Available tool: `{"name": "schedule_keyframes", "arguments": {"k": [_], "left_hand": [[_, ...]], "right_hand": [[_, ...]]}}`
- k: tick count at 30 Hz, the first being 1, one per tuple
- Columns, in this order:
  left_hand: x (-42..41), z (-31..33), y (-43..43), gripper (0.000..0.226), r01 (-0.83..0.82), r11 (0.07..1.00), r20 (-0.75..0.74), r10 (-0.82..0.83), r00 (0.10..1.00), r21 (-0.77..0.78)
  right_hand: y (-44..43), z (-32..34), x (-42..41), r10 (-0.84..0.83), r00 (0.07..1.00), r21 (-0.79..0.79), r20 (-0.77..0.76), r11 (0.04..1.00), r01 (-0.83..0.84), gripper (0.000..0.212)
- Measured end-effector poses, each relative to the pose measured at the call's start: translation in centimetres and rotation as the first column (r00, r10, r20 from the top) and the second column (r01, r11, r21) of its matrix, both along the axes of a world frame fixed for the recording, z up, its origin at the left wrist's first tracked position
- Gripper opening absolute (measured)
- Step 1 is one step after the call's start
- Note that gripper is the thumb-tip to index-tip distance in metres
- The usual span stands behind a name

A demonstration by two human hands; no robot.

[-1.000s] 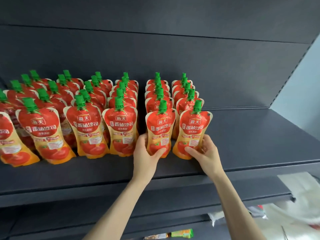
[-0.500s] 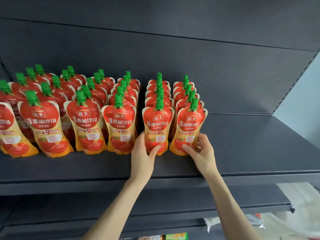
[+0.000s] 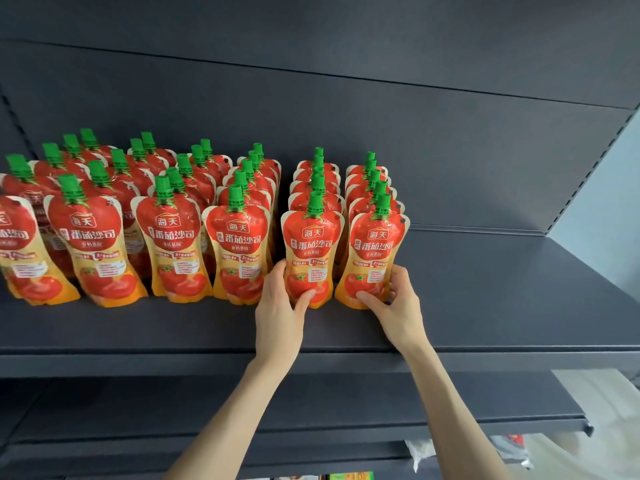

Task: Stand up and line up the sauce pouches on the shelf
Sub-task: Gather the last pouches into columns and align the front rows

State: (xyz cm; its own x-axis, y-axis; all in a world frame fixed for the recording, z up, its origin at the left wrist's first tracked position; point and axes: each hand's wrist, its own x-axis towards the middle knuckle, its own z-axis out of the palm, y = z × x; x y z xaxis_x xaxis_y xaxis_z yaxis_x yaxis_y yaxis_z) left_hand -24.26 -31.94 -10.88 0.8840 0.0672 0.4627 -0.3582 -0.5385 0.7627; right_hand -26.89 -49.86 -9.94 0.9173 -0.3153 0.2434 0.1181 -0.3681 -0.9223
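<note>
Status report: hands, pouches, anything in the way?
Left hand grips second-from-right front pouch. Right hand grips rightmost front pouch. Both upright on shelf. No obstacle seen.

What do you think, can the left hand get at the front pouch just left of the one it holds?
Probably yes. That neighbouring pouch stands at the front of its row, nothing before it, right beside the left hand. The hand must first let go of the pouch it grips.

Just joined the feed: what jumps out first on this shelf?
Rows of green-capped red sauce pouches stand on the dark shelf, filling its left and middle. The left hand grips the second-from-right front pouch; the right hand grips the rightmost front pouch.
</note>
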Motion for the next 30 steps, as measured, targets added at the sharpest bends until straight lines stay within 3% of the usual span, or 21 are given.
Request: {"name": "schedule_keyframes", "arguments": {"k": [30], "left_hand": [[0.22,-0.05,-0.01,0.063,-0.003,1.0,-0.064,0.001,0.998,-0.022]], "right_hand": [[-0.42,0.16,0.27,0.022,1.0,0.003,-0.019,1.0,-0.022,0.052]]}}
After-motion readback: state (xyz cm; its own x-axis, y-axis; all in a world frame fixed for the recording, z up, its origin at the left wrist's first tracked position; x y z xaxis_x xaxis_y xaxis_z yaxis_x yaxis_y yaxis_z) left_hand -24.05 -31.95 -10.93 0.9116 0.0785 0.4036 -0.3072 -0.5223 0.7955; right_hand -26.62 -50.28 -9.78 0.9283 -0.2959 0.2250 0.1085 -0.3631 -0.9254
